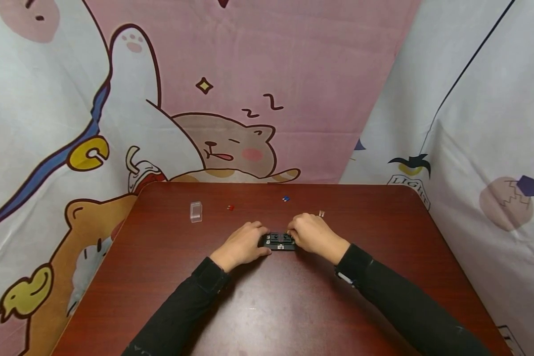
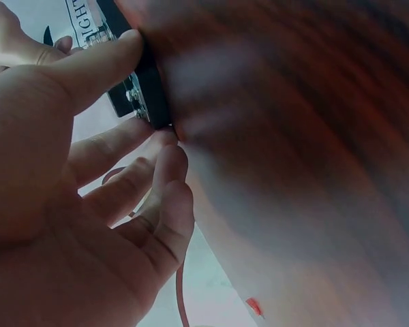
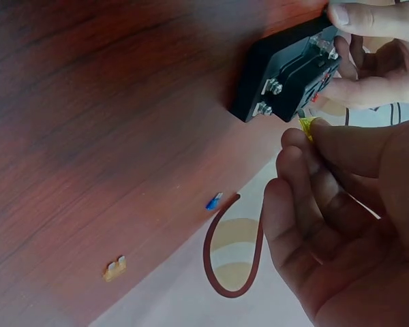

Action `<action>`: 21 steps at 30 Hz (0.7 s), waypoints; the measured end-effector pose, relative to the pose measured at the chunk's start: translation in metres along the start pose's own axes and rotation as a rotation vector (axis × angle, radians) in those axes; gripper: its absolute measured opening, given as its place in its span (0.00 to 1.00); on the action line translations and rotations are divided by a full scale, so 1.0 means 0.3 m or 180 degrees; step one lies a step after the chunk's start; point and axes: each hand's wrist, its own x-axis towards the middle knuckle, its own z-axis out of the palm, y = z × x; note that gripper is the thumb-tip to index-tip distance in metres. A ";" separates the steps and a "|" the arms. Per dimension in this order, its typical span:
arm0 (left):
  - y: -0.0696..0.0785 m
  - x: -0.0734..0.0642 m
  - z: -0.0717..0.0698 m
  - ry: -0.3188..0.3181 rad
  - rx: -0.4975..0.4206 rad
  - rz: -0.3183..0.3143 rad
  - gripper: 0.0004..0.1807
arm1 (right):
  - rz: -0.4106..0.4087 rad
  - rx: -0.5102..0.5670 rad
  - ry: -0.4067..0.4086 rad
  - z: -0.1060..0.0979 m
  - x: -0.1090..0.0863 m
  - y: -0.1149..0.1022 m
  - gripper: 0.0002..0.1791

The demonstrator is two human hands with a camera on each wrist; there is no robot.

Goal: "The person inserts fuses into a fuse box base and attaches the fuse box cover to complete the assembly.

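Note:
A black fuse block [image 1: 280, 246] with metal screw terminals lies on the table between both hands. My left hand [image 1: 242, 243] grips its left end, thumb on the near edge and fingers on the far side. My right hand [image 1: 313, 236] is at the block's right end. Between thumb and forefinger it pinches a yellow blade fuse [image 3: 307, 127], seen in the right wrist view close against the block [image 3: 249, 85]. The fingers cover most of this fuse, and whether its blades are in a slot I cannot tell. Something small and red [image 3: 318, 96] shows on the block.
On the brown table [image 1: 267, 296], a clear plastic case [image 1: 196, 211] lies at the back left. Also along the back lie a red fuse [image 1: 230, 207], a blue fuse [image 1: 286, 199] and a tan fuse [image 3: 114, 270]. A printed cloth [image 1: 311, 89] hangs behind the table.

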 end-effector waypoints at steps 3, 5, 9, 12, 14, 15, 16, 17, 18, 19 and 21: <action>0.000 0.000 0.004 0.0008 0.0006 -0.0014 0.28 | 0.0000 -0.0054 -0.0035 0.003 0.005 -0.003 0.06; 0.000 0.000 0.006 0.0014 0.0002 -0.0013 0.27 | -0.0013 -0.0090 -0.0023 0.004 0.008 -0.005 0.06; -0.001 0.000 0.007 0.0028 0.0006 -0.0002 0.27 | -0.0033 -0.0191 -0.0002 0.006 0.014 -0.010 0.06; 0.001 0.000 0.006 0.0031 0.0006 0.0005 0.27 | -0.0056 -0.0236 -0.0008 0.006 0.018 -0.013 0.06; 0.003 0.000 0.005 0.0029 0.0003 0.0005 0.27 | -0.0081 -0.0255 -0.0007 0.005 0.019 -0.015 0.06; 0.004 0.001 0.005 0.0029 0.0001 0.0004 0.27 | -0.0098 -0.0276 -0.0008 0.005 0.019 -0.016 0.07; 0.004 0.001 0.005 0.0025 0.0003 0.0004 0.27 | -0.0113 -0.0301 -0.0006 0.004 0.020 -0.017 0.07; 0.005 0.002 0.006 0.0024 0.0006 -0.0001 0.27 | -0.0131 -0.0324 -0.0004 0.003 0.020 -0.018 0.07; 0.004 0.002 0.006 0.0026 0.0003 0.0001 0.27 | -0.0155 -0.0355 0.0001 0.002 0.019 -0.019 0.08; 0.004 0.002 0.007 0.0028 0.0002 0.0002 0.27 | -0.0175 -0.0376 0.0011 0.001 0.020 -0.021 0.08; 0.002 0.003 0.008 0.0034 0.0003 0.0002 0.27 | -0.0201 -0.0412 0.0014 0.000 0.021 -0.023 0.08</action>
